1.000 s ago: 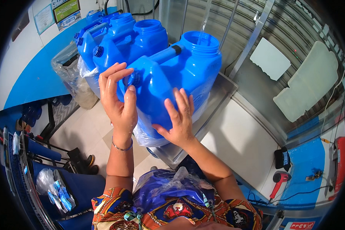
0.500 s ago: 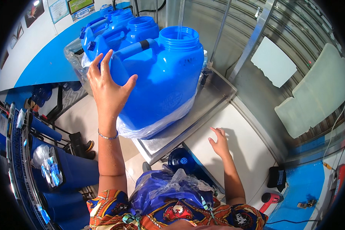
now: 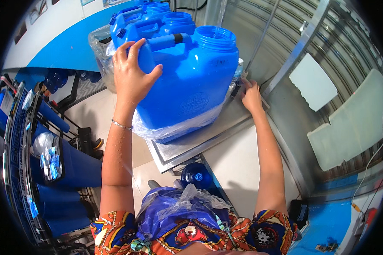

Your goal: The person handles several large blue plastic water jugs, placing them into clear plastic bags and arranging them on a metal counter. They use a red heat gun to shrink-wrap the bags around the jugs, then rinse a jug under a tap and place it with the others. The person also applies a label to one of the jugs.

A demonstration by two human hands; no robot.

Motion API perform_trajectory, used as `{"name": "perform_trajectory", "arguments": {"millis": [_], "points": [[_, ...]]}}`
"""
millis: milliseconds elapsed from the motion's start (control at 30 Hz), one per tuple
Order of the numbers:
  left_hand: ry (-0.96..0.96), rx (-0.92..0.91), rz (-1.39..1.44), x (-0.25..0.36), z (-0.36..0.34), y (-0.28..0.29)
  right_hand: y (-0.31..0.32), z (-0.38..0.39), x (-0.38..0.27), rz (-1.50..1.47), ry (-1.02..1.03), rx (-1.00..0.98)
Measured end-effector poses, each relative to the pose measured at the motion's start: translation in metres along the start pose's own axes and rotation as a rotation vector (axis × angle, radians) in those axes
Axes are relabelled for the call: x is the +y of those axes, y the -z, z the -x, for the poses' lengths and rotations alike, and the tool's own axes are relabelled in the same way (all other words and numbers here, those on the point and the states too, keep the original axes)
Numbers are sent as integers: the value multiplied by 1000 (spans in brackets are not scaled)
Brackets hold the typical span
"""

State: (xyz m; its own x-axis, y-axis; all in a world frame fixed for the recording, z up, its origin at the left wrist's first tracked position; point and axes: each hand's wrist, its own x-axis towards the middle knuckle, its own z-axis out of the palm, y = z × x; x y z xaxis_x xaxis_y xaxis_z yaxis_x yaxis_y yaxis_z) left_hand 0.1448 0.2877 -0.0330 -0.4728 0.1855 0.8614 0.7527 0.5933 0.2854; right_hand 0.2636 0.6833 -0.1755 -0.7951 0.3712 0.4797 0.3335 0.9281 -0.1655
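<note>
A large blue water jug (image 3: 187,80) stands upright, clear plastic film wrapped round its base. A thin stream of water (image 3: 220,19) runs down into its wide uncapped mouth. At the jug's upper left corner, my left hand (image 3: 132,76) rests wet, fingers spread over the edge and thumb toward the front face. My right hand (image 3: 252,97) reaches to the jug's right side, beside a small clear bottle (image 3: 239,68) and a dark fitting (image 3: 236,89). Its fingers are bent in; what they hold is too small to make out.
A metal stand (image 3: 170,155) carries the jug. More blue jugs (image 3: 176,23) line up behind it. A dark blue round bottle (image 3: 196,175) lies below the stand. Metal slats (image 3: 349,55) rise at right; a rack with blue containers (image 3: 81,165) stands at left.
My right hand has moved forward from over the floor to the fitting at the jug's right side, and its fingers have bent in. My left hand stays at the jug's corner. The view has shifted.
</note>
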Motion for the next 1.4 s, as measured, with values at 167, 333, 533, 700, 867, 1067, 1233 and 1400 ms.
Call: {"name": "perform_trajectory", "arguments": {"millis": [167,333,533,700,867,1067,1233,1400], "points": [[10,3,-6,0,0,0,-40,-55,7,232,39,-124],[20,18,5,0,-1,-1,-71,-76,28,295,33,-245],[2,63,27,0,0,-1,-85,-70,31,183,-8,-161],[-1,72,16,-1,0,-2,-81,-68,29,150,6,-171],[-5,91,27,-2,1,-3,-83,-75,32,167,26,-180],[-20,107,39,-3,1,-4,-95,-73,37,122,11,-90],[4,89,51,-2,1,-4,-98,-71,39,110,-11,-97],[-16,104,45,-3,1,-4,-97,-71,38,161,-21,-145]]}}
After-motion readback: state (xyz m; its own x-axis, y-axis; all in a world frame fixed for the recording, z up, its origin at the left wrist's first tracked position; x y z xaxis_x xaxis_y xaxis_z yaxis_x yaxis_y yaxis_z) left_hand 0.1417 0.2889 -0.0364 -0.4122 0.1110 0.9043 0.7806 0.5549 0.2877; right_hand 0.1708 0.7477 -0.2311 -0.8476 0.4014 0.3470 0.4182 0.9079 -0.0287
